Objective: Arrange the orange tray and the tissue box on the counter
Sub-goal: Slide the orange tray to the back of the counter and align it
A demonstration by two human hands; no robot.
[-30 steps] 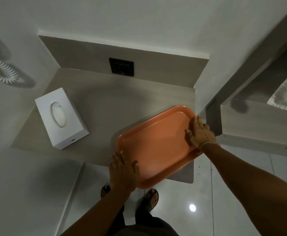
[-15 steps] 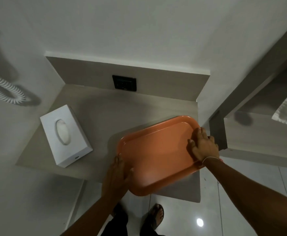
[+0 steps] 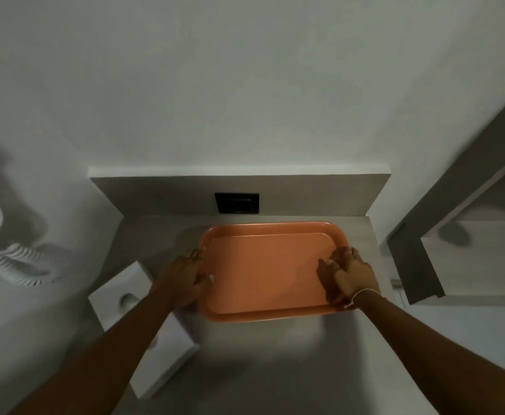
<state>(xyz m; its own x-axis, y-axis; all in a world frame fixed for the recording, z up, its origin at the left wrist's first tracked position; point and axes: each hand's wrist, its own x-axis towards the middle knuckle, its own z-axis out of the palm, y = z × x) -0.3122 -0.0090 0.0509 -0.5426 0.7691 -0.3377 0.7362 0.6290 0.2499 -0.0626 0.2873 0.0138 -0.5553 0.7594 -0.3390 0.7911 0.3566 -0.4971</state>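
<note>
Hands on smooth round-cornered orange tray, matte counter.

place: likely a hotel or guest room nook | signs: wood-look worktop built between plain white walls | dark wall socket plate in the backsplash | white coiled cord on left wall | white tissue box | orange tray

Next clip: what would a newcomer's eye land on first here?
The orange tray stands out, lying flat on the grey counter near the back wall. The left hand is on its left edge and the right hand on its right end. The white tissue box sits at lower left, partly hidden by the left forearm.
</note>
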